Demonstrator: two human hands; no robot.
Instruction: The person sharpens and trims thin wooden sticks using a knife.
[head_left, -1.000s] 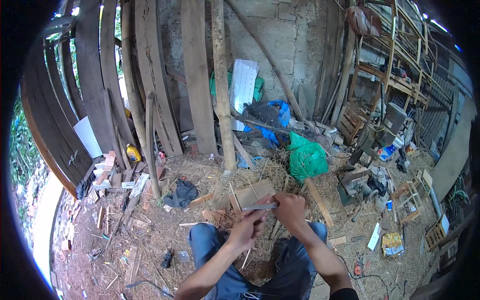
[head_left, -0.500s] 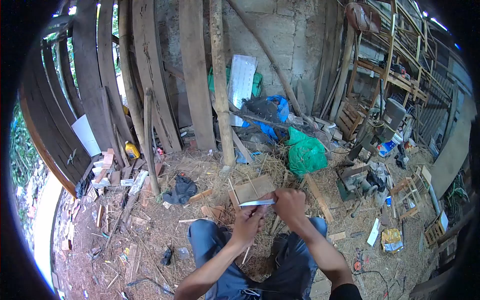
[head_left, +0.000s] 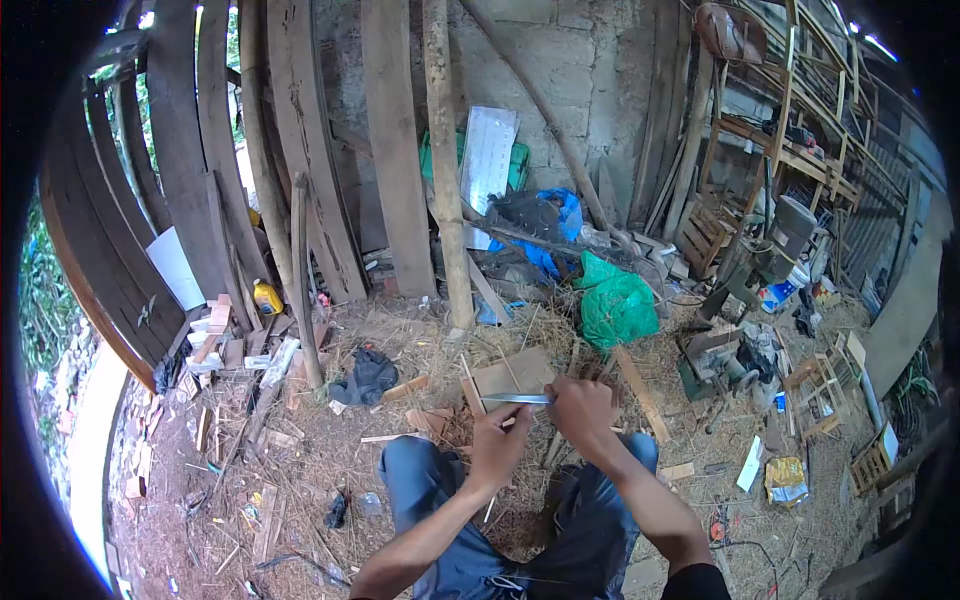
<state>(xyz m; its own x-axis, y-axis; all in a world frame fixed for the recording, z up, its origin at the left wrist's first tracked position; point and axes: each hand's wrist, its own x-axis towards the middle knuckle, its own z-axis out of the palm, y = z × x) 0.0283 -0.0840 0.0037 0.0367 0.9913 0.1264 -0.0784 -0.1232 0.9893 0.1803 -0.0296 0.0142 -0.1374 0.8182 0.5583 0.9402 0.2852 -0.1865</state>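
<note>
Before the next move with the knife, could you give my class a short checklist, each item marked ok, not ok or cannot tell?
1. Knife gripped in the right hand: ok, the fingers are closed at one end of it.
2. Left hand well clear of the blade: not ok, its fingertips are right beside it.
3. Blade pointed away from the trousers: ok, it lies crosswise beyond the knees.
4. Which way the cutting edge faces: cannot tell, too small.
5. Ground free of clutter: not ok, wood scraps lie about.
</note>
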